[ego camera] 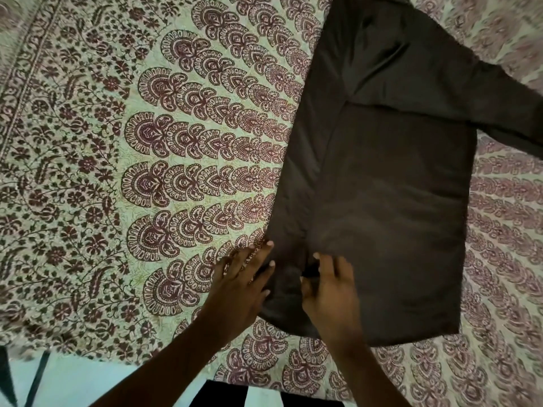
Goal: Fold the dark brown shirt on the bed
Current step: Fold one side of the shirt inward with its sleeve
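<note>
Left hand (pixel 238 286) spread flat, right hand (pixel 329 292) pinching the dark brown shirt (pixel 382 201) at its hem; a tug may skew the fold.

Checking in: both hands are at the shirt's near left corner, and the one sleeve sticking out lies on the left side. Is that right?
Not quite. The sleeve that sticks out lies on the right side, not the left, as the head view shows. The rest holds: the left hand and the right hand are both at the near left corner of the shirt.
</note>
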Available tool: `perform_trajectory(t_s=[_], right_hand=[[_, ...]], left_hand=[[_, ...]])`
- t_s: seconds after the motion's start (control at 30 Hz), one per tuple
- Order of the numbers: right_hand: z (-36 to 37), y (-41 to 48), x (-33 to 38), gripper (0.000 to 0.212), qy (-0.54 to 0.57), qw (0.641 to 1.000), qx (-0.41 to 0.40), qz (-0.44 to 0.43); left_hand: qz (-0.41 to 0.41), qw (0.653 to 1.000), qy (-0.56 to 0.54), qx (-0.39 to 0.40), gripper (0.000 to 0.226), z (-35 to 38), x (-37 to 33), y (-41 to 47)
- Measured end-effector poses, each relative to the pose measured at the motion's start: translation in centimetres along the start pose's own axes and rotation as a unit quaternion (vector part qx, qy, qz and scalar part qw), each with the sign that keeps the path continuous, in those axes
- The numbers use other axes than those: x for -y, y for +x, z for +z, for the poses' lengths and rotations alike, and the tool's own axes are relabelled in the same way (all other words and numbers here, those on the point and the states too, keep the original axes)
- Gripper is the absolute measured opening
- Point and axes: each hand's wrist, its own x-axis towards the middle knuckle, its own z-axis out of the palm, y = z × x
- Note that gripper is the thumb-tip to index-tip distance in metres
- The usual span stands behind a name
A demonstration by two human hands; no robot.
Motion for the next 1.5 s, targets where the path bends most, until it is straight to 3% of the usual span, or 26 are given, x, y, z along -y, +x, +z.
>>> perform_trajectory(t_s=[0.07, 0.13, 0.27, 0.33, 0.47, 0.53, 0.63, 0.7, 0.77, 0.9, 0.97, 1.07, 1.1, 1.2, 1.3, 1.4, 1.5], right_hand=[[0.6, 0.8, -0.5, 0.05, -0.09, 0.981, -0.04, -0.167], [0.8, 2.5, -1.1, 0.06, -0.137, 0.945, -0.01, -0.296], [0.7, 7.5, -3.3, 0.062, -0.202, 0.883, 0.064, -0.418], [-0.2, 11.0, -4.2, 0.067, -0.248, 0.876, 0.074, -0.407], [-2.8, 16.4, -4.1, 0.076, -0.242, 0.938, 0.044, -0.242], [-3.1, 16.6, -3.0, 0.077, -0.237, 0.935, 0.026, -0.264], [-1.6, 15.1, -2.1, 0.073, -0.237, 0.875, 0.063, -0.418], [-0.4, 14.2, -2.7, 0.07, -0.24, 0.84, 0.105, -0.475], [-0.5, 15.3, -3.0, 0.068, -0.243, 0.854, 0.093, -0.45], [-2.2, 20.5, -2.5, 0.076, -0.228, 0.927, 0.047, -0.293], [-3.2, 22.4, -1.8, 0.08, -0.225, 0.933, 0.051, -0.277], [-3.6, 22.9, -1.4, 0.079, -0.231, 0.912, 0.054, -0.335], [-3.5, 22.6, -1.7, 0.077, -0.237, 0.9, 0.061, -0.361], [-3.2, 22.8, -2.8, 0.075, -0.251, 0.88, 0.091, -0.392], [-4.2, 25.5, -2.7, 0.081, -0.227, 0.914, 0.101, -0.322], [-5.2, 28.0, -1.9, 0.085, -0.221, 0.93, 0.088, -0.281], [-5.7, 28.5, -1.3, 0.073, -0.22, 0.911, 0.054, -0.344]], left_hand=[[0.004, 1.0, 0.007, 0.0, 0.057, 0.1, 0.3, -0.1], [-0.014, 1.0, -0.003, 0.0, 0.067, 0.3, 0.5, -0.1], [-0.057, 0.998, -0.03, 0.004, 0.08, 0.0, 0.2, -0.2], [-0.065, 0.997, -0.036, 0.02, 0.081, -0.1, -0.1, -0.1], [-0.069, 0.996, -0.029, 0.052, 0.088, -0.5, -0.5, 0.3], [-0.068, 0.996, -0.015, 0.054, 0.094, -0.8, -0.4, 0.5], [-0.057, 0.997, 0.005, 0.052, 0.093, -1.0, -0.2, 0.9], [-0.049, 0.998, 0.016, 0.041, 0.091, -1.0, -0.1, 1.1], [-0.037, 0.998, 0.021, 0.035, 0.092, -1.0, 0.2, 1.6], [0.013, 0.998, 0.044, 0.043, 0.087, -1.4, 1.2, 2.8], [0.041, 0.998, 0.038, 0.019, 0.07, -1.9, 1.3, 3.6], [0.044, 0.998, 0.022, -0.043, 0.056, -3.3, 0.8, 6.1], [0.03, 0.998, 0.027, -0.047, 0.064, -3.9, 0.7, 7.1], [-0.036, 0.997, 0.038, 0.053, 0.13, -5.5, 0.7, 10.3], [-0.039, 0.989, 0.055, 0.13, 0.151, -5.6, 0.8, 12.3], [-0.026, 0.985, 0.064, 0.157, 0.141, -5.8, 1.1, 13.4], [-0.014, 0.997, 0.039, 0.071, 0.105, -7.2, 1.4, 15.0]])
